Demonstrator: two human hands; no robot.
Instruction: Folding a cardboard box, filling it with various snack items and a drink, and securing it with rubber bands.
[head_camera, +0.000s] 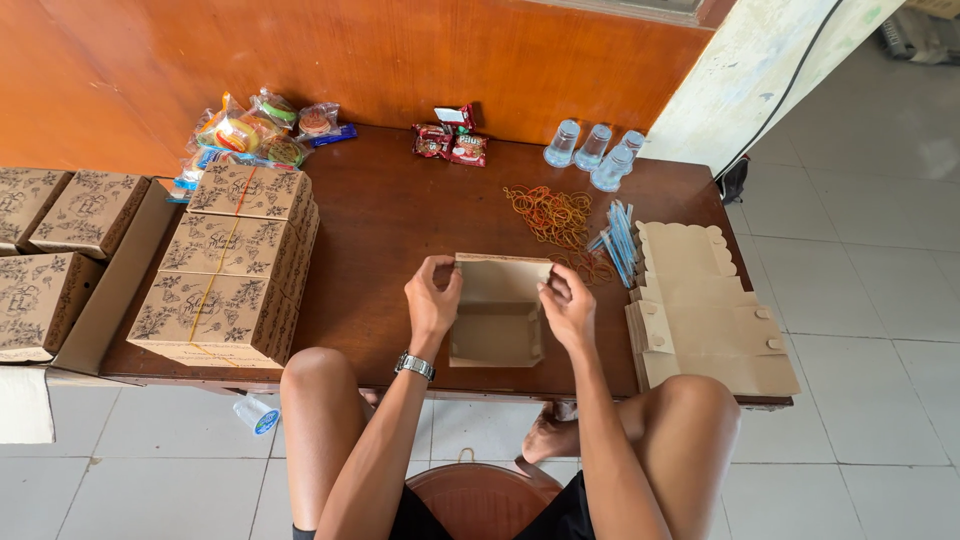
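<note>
An open brown cardboard box (497, 318) sits on the dark wooden table (380, 220) in front of me. My left hand (432, 298) pinches its left wall near the top corner; a metal watch is on that wrist. My right hand (567, 305) grips the box's right wall. The box's lid flap stands up at the far side between both hands.
Stacked printed closed boxes (230, 260) fill the left of the table, with more boxes (60, 240) beyond. Flat box blanks (700, 310) lie right. Rubber bands (550, 215), blue straws (620, 240), sealed water cups (595, 150), red snack packs (450, 140) and wrapped cakes (255, 130) sit at the back.
</note>
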